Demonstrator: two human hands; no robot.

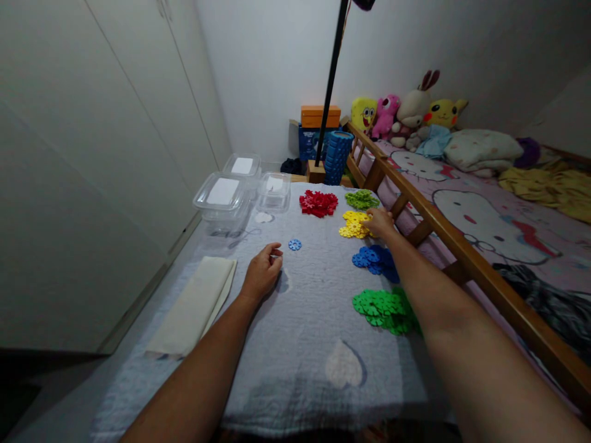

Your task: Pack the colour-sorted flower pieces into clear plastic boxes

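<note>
A single light-blue snowflake disc [294, 245] lies flat on the cloth. Just left of it rests my left hand [264, 269], its fingers loosely bent and apart, holding nothing. My right hand [381, 223] reaches to the right edge of the pile of yellow snowflake discs [353, 226], thumb and fingers closing on a yellow disc there; the fingertips are partly hidden. Beyond it is a light-green pile of pieces [361, 199], and a red pile [318, 203] lies to the left. Nearer me are dark-blue discs [375, 258] and green discs [383, 309], both partly covered by my right forearm.
Clear lidded plastic boxes [221, 200] with white labels stand at the back left. A folded cream cloth [194, 307] lies at the left. A wooden bed rail [429, 224] borders the right side. A black pole [330, 86] rises behind the table.
</note>
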